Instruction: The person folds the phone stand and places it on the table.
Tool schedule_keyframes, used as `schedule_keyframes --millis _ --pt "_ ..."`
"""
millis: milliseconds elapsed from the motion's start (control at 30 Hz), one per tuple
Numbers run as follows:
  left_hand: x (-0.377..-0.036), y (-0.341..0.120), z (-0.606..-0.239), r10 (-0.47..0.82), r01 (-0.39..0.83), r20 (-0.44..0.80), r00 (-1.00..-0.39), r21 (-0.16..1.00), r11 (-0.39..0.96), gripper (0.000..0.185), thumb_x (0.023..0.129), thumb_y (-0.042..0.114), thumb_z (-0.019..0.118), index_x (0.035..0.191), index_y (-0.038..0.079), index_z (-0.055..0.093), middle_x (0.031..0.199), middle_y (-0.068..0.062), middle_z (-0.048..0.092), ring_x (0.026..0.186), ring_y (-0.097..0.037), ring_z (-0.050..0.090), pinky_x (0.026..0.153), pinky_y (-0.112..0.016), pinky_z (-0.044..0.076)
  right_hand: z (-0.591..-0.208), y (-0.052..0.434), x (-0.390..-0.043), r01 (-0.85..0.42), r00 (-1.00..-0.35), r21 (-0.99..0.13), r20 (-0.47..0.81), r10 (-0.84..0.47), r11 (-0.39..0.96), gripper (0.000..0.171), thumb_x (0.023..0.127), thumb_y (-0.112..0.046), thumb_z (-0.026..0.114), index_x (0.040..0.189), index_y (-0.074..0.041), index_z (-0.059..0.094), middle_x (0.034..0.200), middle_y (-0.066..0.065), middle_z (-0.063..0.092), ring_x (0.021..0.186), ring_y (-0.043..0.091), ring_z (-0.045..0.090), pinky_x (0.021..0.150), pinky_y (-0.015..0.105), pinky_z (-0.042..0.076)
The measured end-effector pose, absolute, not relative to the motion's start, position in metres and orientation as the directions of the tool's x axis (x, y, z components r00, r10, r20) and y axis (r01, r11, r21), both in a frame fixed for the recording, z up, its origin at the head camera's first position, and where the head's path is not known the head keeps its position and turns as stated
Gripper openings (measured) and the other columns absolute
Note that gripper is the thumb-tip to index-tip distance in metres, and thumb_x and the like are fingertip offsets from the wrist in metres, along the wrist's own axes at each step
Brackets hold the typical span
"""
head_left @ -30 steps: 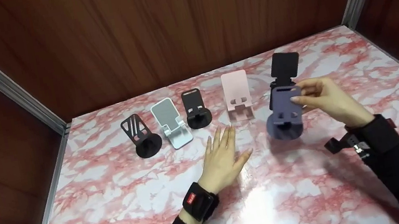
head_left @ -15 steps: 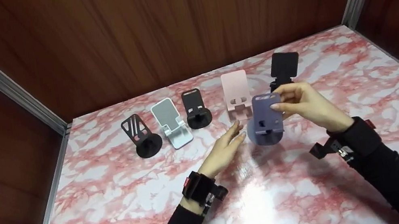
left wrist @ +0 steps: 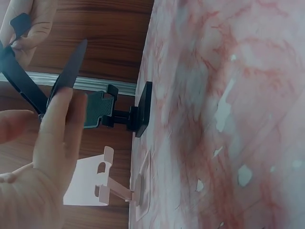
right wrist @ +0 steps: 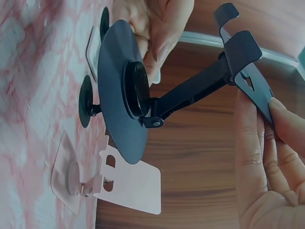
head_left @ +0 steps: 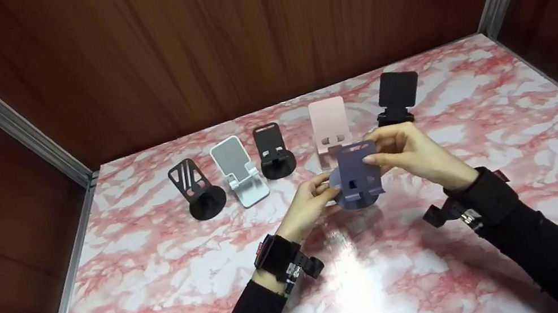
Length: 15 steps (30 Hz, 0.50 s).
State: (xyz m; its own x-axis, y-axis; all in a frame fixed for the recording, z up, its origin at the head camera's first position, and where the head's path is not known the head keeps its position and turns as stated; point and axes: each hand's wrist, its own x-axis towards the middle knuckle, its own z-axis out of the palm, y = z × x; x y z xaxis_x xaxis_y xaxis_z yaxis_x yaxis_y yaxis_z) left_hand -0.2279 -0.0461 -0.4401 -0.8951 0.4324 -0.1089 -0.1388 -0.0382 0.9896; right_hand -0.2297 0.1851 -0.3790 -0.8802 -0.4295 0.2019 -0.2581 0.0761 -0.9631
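Note:
A purple phone stand [head_left: 354, 175] with a round base is held above the marble table [head_left: 163, 280], in front of the pink stand [head_left: 329, 124]. My right hand [head_left: 379, 153] pinches its upper plate [right wrist: 252, 81] between thumb and fingers. My left hand [head_left: 322, 189] grips the round base [right wrist: 119, 90] from the left side, fingers curled over its rim. In the left wrist view my left fingers [left wrist: 59, 138] lie against the stand's thin plate [left wrist: 66, 76].
A row of stands lines the back of the table: a black slotted one [head_left: 195, 188], a white one [head_left: 238, 169], a black one [head_left: 272, 152], the pink one, and a black one [head_left: 396, 96] at the right. Wooden walls [head_left: 234, 32] enclose the table on three sides.
My right hand carried the purple stand leftward and up off the table. My left hand rose from lying flat on the table and took hold of the stand's base.

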Motion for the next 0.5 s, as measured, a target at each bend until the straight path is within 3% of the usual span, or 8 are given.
schedule_keyframes --millis 200,333,500 --pt "-0.2299 -0.0472 -0.4403 0.386 -0.129 -0.11 -0.916 0.991 -0.024 0.04 0.094 -0.008 0.054 0.133 -0.009 0.051 0.123 -0.028 0.065 0.087 -0.013 0.07 0.083 -0.033 0.062 -0.3788 0.1802 -0.2296 -0.258 -0.879 -0.962 0.196 -0.435 0.088 0.022 0.09 -0.002 0.069 0.109 0.006 0.065 0.082 -0.002 0.073 0.069 0.01 0.069 0.065 0.033 0.063" --pt "-0.2296 -0.049 -0.4393 0.366 -0.114 -0.097 -0.925 0.993 -0.025 0.036 0.093 -0.01 0.055 0.128 -0.01 0.052 0.121 -0.029 0.065 0.088 -0.015 0.071 0.085 -0.036 0.061 -0.3784 0.1777 -0.2297 -0.256 -0.882 -0.963 0.196 -0.429 0.085 0.015 0.089 -0.003 0.07 0.104 0.001 0.068 0.08 -0.002 0.073 0.068 0.01 0.069 0.065 0.033 0.063" --pt "-0.2284 -0.0504 -0.4373 0.357 -0.037 -0.031 -0.934 0.999 -0.012 0.029 0.092 -0.011 0.055 0.121 -0.012 0.052 0.116 -0.032 0.065 0.084 -0.011 0.07 0.08 -0.028 0.062 -0.3774 0.1762 -0.2296 -0.252 -0.882 -0.966 0.202 -0.425 0.064 0.005 0.09 -0.002 0.07 0.092 0.002 0.067 0.076 0.0 0.072 0.067 0.011 0.07 0.065 0.033 0.063"
